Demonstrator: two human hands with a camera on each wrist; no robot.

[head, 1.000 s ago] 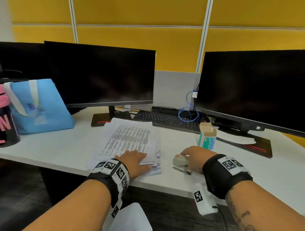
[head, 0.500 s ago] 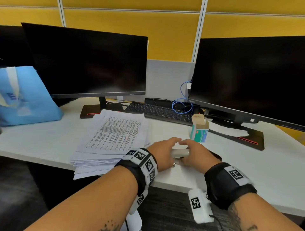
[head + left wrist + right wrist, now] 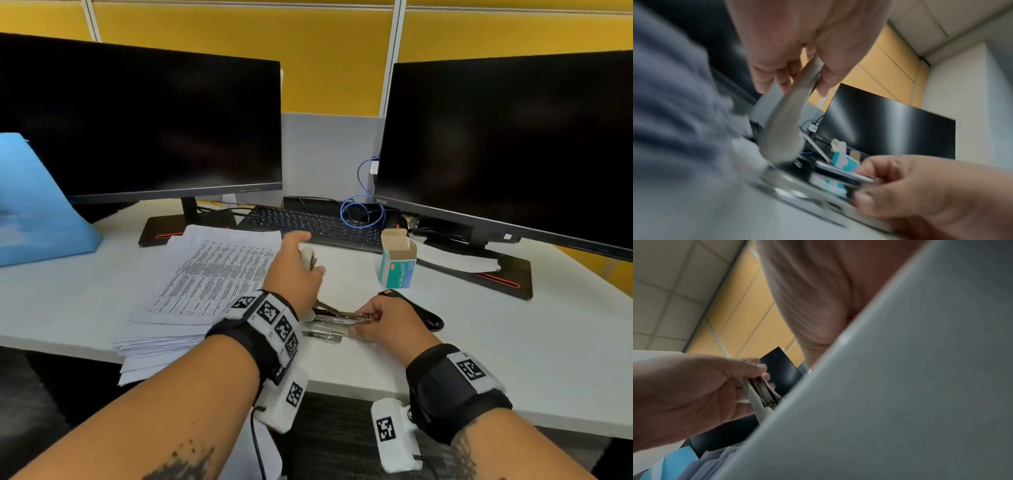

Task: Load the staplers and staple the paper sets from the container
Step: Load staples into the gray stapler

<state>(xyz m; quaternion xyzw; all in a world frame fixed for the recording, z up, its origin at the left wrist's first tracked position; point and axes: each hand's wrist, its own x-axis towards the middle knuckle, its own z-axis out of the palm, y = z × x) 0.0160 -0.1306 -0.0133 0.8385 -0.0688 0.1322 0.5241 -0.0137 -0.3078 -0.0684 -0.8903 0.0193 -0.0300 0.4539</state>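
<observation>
A silver stapler lies near the desk's front edge, swung wide open. My left hand grips its pale top cover and holds it raised and tilted back; the left wrist view shows fingers and thumb pinching that cover. My right hand pinches the front end of the metal magazine and holds it down on the desk. An open teal staple box stands upright just beyond. The stack of printed paper sets lies to the left of my left hand.
A black stapler-like object lies right behind my right hand. A keyboard, two dark monitors and a blue cable fill the back of the white desk. A blue bag stands far left.
My left hand left the paper stack, joined the right hand on the stapler, then swung the top cover up and back. The right hand stayed on the stapler's front end.
</observation>
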